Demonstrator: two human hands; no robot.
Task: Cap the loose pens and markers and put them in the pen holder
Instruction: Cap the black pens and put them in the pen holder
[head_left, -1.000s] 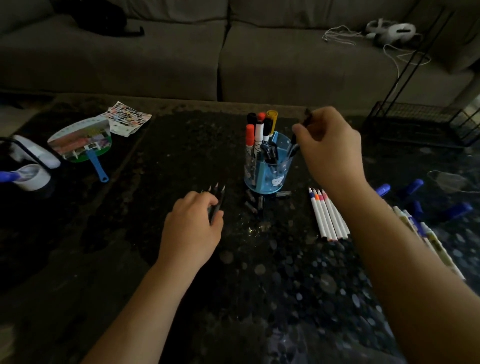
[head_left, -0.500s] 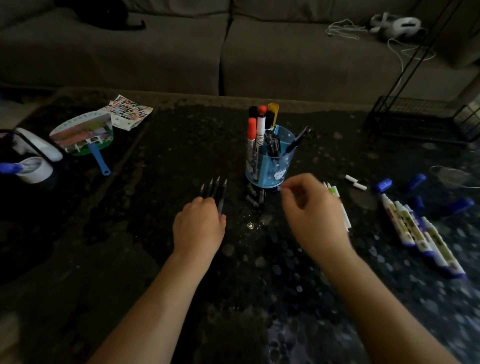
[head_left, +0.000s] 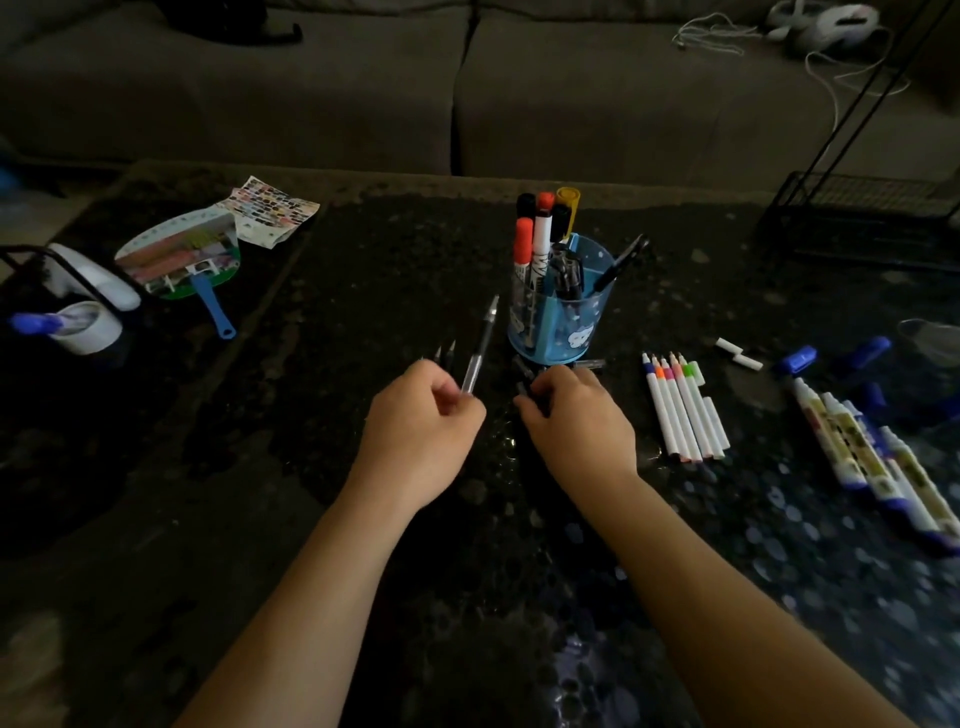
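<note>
Pen (head_left: 480, 345), uncapped, pinched tip-up in left hand (head_left: 421, 426); right hand (head_left: 576, 421) curls over caps (head_left: 521, 365) beside it (grip unclear): seat cap straight onto tip.

One head-worn wide-angle view; faces forward and down over the table (head_left: 363, 249) from its near side. Range close; sofa (head_left: 311, 93) at the far limit.

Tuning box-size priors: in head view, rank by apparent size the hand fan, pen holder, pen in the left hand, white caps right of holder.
1. hand fan and pen holder: look alike, unranked.
2. pen in the left hand.
3. white caps.
</note>
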